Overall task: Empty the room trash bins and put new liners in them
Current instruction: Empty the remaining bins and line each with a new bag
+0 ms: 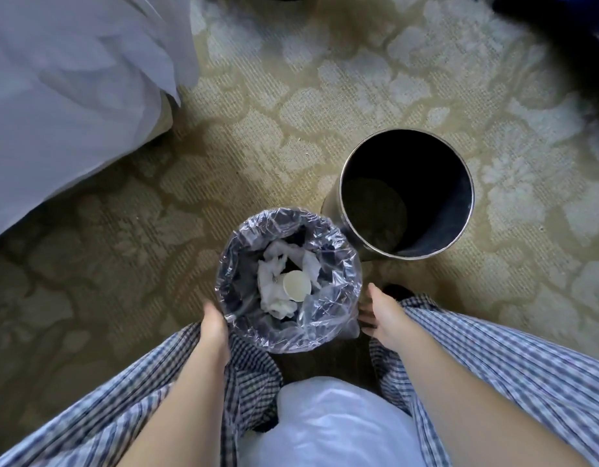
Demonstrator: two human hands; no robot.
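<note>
Plastic-lined bin (338, 264) — left hand (212, 323) at its rim, grip hidden; right hand (380, 315) loose-fingered, just beside it

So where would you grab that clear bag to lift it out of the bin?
Probably take the liner by its collar, the part folded outward over the rim of the bin. Come from above on two opposite sides and draw them together. The tissues and paper cup sit low in the middle, so the collar is the free plastic.
</note>
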